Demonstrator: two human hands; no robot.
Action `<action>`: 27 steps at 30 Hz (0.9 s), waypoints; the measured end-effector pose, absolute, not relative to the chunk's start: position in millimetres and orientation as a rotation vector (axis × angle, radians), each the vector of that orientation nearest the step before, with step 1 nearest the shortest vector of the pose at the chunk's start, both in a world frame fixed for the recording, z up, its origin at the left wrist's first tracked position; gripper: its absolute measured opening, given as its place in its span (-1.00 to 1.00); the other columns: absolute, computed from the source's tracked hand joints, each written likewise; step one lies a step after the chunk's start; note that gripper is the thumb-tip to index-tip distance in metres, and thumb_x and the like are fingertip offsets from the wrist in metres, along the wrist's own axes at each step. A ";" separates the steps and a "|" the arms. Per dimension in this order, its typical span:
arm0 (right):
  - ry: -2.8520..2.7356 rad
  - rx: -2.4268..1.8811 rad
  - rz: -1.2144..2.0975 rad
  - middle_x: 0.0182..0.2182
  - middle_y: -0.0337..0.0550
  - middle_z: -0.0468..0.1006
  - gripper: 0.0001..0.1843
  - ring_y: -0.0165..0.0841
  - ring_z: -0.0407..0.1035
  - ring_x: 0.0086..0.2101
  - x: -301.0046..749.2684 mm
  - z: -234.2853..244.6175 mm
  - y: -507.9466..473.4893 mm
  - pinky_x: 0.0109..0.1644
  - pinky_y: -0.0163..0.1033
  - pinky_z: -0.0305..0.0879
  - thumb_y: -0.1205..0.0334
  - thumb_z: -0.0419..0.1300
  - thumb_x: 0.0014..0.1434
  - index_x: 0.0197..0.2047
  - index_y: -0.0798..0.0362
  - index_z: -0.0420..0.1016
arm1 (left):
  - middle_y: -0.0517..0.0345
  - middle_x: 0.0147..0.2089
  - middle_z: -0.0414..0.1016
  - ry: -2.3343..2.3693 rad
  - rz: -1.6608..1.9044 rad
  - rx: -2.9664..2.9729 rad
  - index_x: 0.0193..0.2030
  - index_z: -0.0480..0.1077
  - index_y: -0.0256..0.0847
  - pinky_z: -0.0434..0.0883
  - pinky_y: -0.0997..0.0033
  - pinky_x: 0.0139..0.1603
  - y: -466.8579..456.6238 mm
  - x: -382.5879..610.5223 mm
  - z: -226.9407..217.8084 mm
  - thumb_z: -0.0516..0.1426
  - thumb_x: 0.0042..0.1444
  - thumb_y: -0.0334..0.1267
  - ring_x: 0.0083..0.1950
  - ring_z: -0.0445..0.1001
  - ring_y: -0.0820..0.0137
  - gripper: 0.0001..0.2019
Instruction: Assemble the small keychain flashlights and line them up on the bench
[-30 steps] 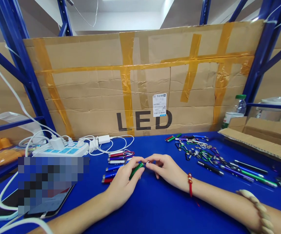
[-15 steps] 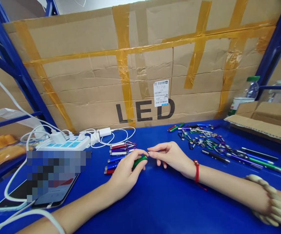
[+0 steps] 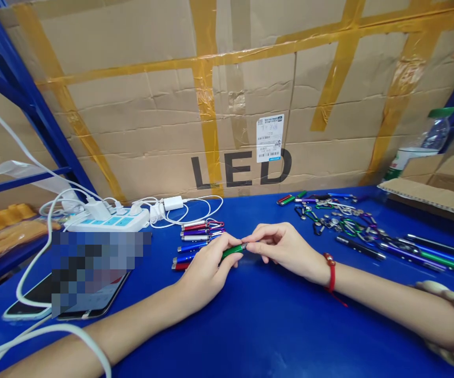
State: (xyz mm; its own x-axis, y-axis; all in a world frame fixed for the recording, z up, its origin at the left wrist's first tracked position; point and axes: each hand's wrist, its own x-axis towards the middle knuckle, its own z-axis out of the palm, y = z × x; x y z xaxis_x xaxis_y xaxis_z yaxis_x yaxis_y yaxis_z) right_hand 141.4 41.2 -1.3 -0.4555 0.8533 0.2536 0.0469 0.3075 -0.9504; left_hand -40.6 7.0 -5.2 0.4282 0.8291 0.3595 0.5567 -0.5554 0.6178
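My left hand (image 3: pixel 207 268) rests on the blue table and is closed round a small green flashlight (image 3: pixel 233 250), whose tip points right. My right hand (image 3: pixel 282 247) pinches that tip with thumb and fingers; a red cord circles its wrist. Just behind my left hand lies a row of finished small flashlights (image 3: pixel 195 242) in red, purple, silver and blue, some with carabiner clips.
A pile of carabiners and loose pen-like parts (image 3: pixel 349 223) spreads at the right. An open cardboard box (image 3: pixel 435 186) and a water bottle (image 3: pixel 427 139) stand far right. A power strip (image 3: pixel 109 220) with white chargers and a phone (image 3: pixel 89 299) lie left. A taped cardboard wall marked LED (image 3: pixel 243 168) stands behind.
The view has tilted down and moved closer. Both hands stay together on the green flashlight, with the right fingers shifting slightly at its tip.
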 end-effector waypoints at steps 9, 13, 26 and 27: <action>-1.791 -0.884 1.138 -0.63 -0.26 0.46 -0.72 -0.59 0.20 -0.70 143.5 -2.7 41.7 -0.63 -0.43 0.09 0.11 0.35 -0.15 -0.41 0.15 0.57 | 0.08 -0.03 0.45 1.113 0.953 2.470 0.01 0.28 -0.15 0.32 0.30 -0.02 7.7 -41.9 -8.2 -0.03 0.22 -0.36 -0.03 0.38 0.31 -0.76; -1.850 -0.847 1.016 -0.59 -0.24 0.47 -0.77 -0.56 0.24 -0.66 144.3 -3.3 39.5 -0.60 -0.41 0.15 0.11 0.33 -0.10 -0.44 0.13 0.58 | 0.09 -0.06 0.48 1.118 0.963 2.481 -0.01 0.33 -0.15 0.33 0.33 -0.03 7.5 -41.4 -6.9 -0.04 0.23 -0.37 -0.07 0.40 0.34 -0.76; -2.245 -0.406 0.213 -0.37 -0.15 0.54 -0.84 -0.44 0.38 -0.35 157.1 0.5 46.8 -0.29 -0.34 0.32 0.33 0.15 0.15 -0.33 0.05 0.58 | 0.11 -0.20 0.48 1.180 0.891 2.471 -0.04 0.36 -0.19 0.34 0.36 -0.13 5.7 -39.7 -2.1 -0.06 0.23 -0.39 -0.19 0.38 0.34 -0.76; -2.274 -0.386 0.122 -0.36 -0.14 0.54 -0.82 -0.43 0.37 -0.34 159.0 1.1 47.4 -0.29 -0.33 0.31 0.34 0.13 0.17 -0.32 0.04 0.58 | 0.11 -0.20 0.48 1.171 0.881 2.480 -0.05 0.36 -0.18 0.34 0.36 -0.13 5.5 -39.7 -2.1 -0.06 0.23 -0.39 -0.19 0.38 0.34 -0.75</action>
